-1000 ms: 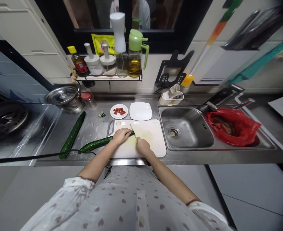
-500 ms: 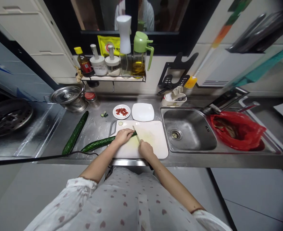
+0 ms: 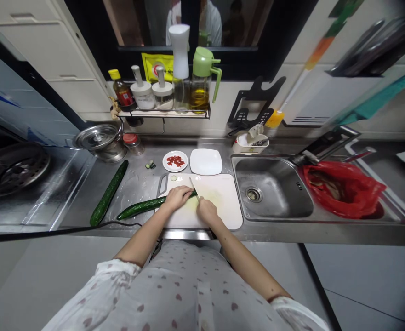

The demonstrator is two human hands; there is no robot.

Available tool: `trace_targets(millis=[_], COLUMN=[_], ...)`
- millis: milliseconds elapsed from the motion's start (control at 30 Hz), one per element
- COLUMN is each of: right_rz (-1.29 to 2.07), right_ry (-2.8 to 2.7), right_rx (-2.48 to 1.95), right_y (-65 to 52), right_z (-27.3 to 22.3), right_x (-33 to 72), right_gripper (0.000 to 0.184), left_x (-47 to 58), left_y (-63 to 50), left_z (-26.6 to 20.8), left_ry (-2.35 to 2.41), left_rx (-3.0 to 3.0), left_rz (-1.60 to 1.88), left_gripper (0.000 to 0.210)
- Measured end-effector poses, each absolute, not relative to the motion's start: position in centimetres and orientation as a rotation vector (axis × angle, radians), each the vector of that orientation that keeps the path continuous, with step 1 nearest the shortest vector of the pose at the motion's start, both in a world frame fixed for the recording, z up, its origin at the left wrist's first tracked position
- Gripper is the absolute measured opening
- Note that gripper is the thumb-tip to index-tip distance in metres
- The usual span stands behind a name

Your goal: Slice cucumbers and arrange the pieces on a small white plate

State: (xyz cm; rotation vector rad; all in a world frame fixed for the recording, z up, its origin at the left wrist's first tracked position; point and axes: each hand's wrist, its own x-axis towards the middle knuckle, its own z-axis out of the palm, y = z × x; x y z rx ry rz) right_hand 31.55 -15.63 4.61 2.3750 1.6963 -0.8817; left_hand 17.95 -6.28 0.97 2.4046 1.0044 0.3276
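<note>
A long green cucumber [image 3: 142, 208] lies slanting over the left edge of the white cutting board [image 3: 223, 214]. My left hand [image 3: 177, 197] is closed over its right part, close to the cut end. In my right hand [image 3: 207, 212] is a knife [image 3: 194, 187], its blade upright against the cucumber's end just right of my left fingers. One pale cucumber slice [image 3: 173, 178] rests at the board's upper left. A second whole cucumber [image 3: 109, 193] lies on the counter to the left. Small cucumber scraps [image 3: 150, 164] sit behind the board.
Behind the board stand a plate of chopped red pieces [image 3: 175, 168] and a white square plate [image 3: 205, 162]. To the right are a steel sink [image 3: 274, 193] and a red plastic bag [image 3: 347, 197]. A lidded pot [image 3: 100, 145] and a red-lidded jar [image 3: 133, 144] stand back left. A black cable [image 3: 67, 232] crosses the front left.
My right hand with the knife has moved slightly left and up, and the blade looks more upright against the cucumber's end. The whole view has shifted a little.
</note>
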Motion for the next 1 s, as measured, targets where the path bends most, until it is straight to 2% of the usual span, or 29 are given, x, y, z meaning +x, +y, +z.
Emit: trace_targets(millis=[633,1000], right_rz=[-0.866,-0.885], right_ry=[1.665,1.668], right_rx=[2.354,2.360], right_y=[-17.5,-16.5], right_z=[4.5,4.8], right_x=[31.5,31.5], right_gripper=[0.030,0.032], left_x=[17.8,17.5], left_y=[-6.7,-8.5], left_z=[1.1,-0.6], left_ry=[0.984,1.010], left_rx=[2.431,2.547], left_rz=[0.371,0.432], left_gripper=[0.029,0.030])
